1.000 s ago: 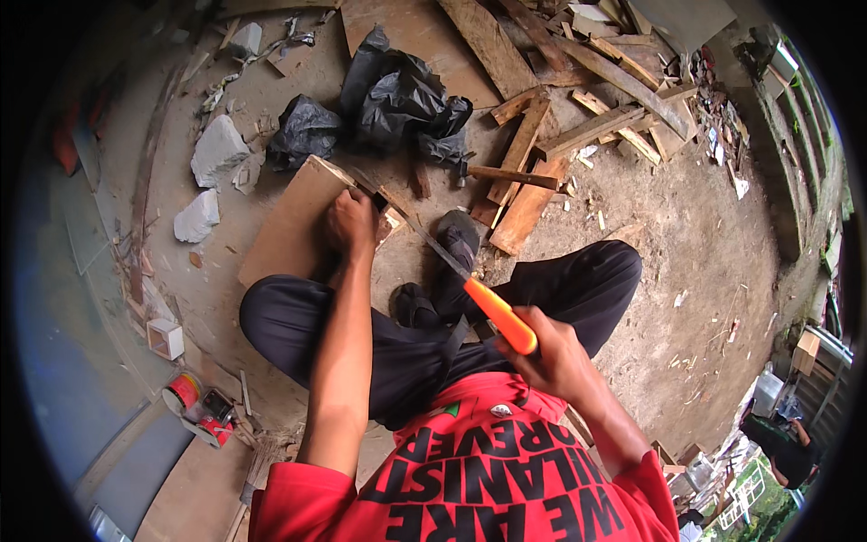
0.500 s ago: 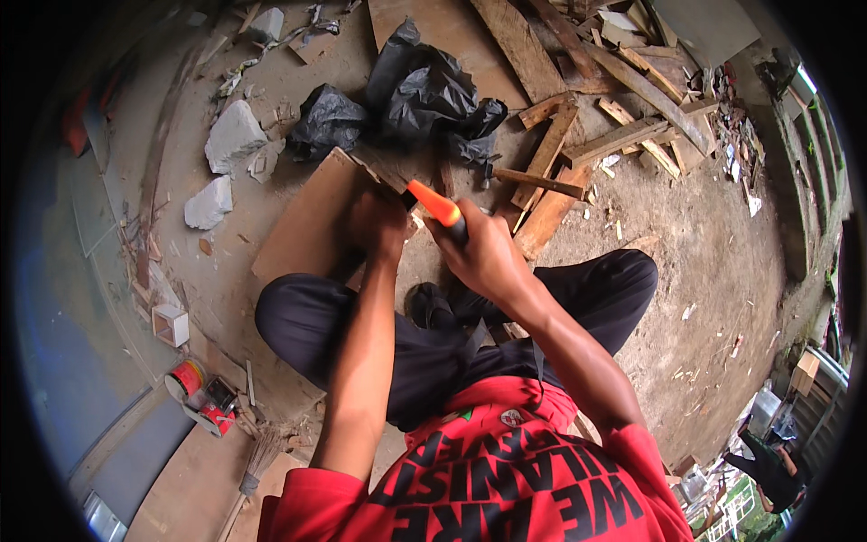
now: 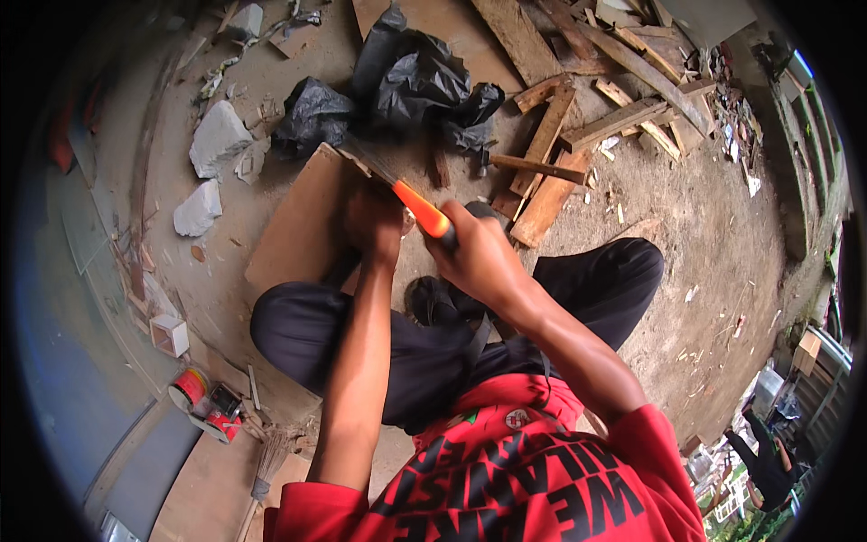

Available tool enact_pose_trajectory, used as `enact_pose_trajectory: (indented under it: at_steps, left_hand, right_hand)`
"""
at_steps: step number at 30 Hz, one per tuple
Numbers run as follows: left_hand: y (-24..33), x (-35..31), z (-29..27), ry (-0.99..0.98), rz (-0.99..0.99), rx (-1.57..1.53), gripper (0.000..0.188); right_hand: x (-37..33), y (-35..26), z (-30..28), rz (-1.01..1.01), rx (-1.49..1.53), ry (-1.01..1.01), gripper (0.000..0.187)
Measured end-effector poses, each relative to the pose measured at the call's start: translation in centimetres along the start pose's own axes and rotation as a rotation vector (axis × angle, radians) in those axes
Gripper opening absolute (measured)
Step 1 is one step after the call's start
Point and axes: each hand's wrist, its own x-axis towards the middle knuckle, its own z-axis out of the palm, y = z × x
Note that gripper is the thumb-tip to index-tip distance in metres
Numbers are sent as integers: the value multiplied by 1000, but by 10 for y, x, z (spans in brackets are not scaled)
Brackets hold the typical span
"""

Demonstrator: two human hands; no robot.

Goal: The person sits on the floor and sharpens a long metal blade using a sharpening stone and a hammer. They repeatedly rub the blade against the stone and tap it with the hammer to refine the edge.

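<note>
We had the right hand (image 3: 479,253) curled around the grip of the orange-and-black handsaw (image 3: 420,208), long axis toward 10–11 o'clock. Left hand (image 3: 375,224), 9–10 o'clock from it, sat nearer the plywood board (image 3: 293,221); fingers shadowed, couldn't tell. Farther, 12 o'clock: black plastic bag (image 3: 417,86).

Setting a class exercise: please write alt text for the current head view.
A person's right hand grips an orange-handled metal saw at the edge of a flat brown wooden board, the left hand nearby; crumpled black plastic lies beyond.
</note>
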Motion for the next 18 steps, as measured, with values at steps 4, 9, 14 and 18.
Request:
enact_pose_trajectory:
  at_steps: [4, 9, 14, 18]
  left_hand:
    - [-2, -9, -5, 15, 18, -57, 39]
    - [10, -6, -25, 82, -93, -107, 35]
    - [3, -6, -11, 149, -14, -124, 33]
    - [1, -3, -11, -13, 32, 3, 29]
  right_hand:
    - [-13, 5, -5, -62, -4, -6, 26]
    - [-110, -1, -62, 17, -13, -70, 30]
    - [-72, -12, -52, -3, -48, -8, 21]
    - [30, -11, 1, -24, 21, 42, 24]
